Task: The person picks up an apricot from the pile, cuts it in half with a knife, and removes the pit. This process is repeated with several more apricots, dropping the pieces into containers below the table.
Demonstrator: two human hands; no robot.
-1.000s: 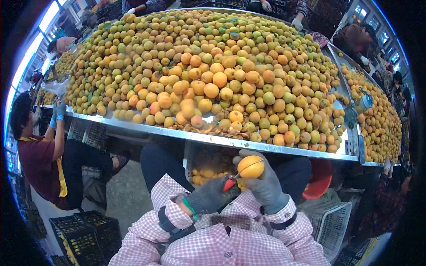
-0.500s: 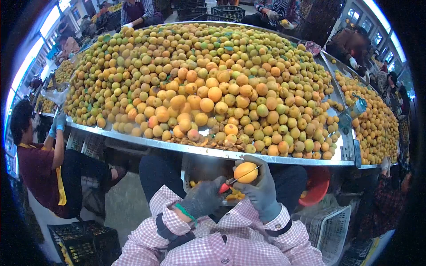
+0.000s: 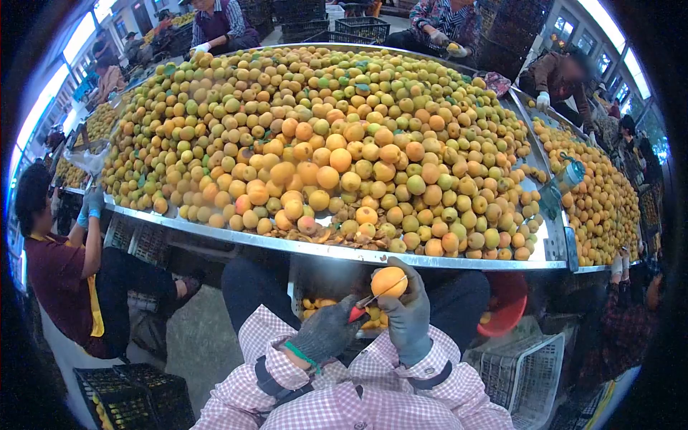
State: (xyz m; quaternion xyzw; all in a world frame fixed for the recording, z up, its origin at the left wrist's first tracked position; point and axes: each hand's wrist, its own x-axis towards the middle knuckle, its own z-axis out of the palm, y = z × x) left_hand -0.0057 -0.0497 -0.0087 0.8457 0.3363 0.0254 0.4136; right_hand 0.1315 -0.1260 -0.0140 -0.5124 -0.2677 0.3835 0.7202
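My left hand [image 3: 328, 331], in a dark grey knitted glove with a green cuff edge, is closed around the red handle of a small knife [image 3: 356, 313]. The thin blade runs up and to the right, lying across an apricot [image 3: 389, 282]. That large orange fruit sits in the fingers of my right hand [image 3: 409, 315], which wears a grey coated glove. Both hands are over my lap, just below the metal edge of the sorting table [image 3: 315, 251]. Beneath them, a crate holds pieces of yellow fruit [image 3: 374, 316].
A wide heap of apricots [image 3: 301, 154] covers the table, with cut scraps [image 3: 340, 233] near its front edge. To my right are a red basin [image 3: 505, 304] and a pale plastic crate [image 3: 534, 373]. A person [image 3: 64, 272] sits at left; others work around the far side.
The apricot and both hands have shifted slightly left in view. The knife blade still lies across the fruit. At the far right, a person's gloved hand has moved left.
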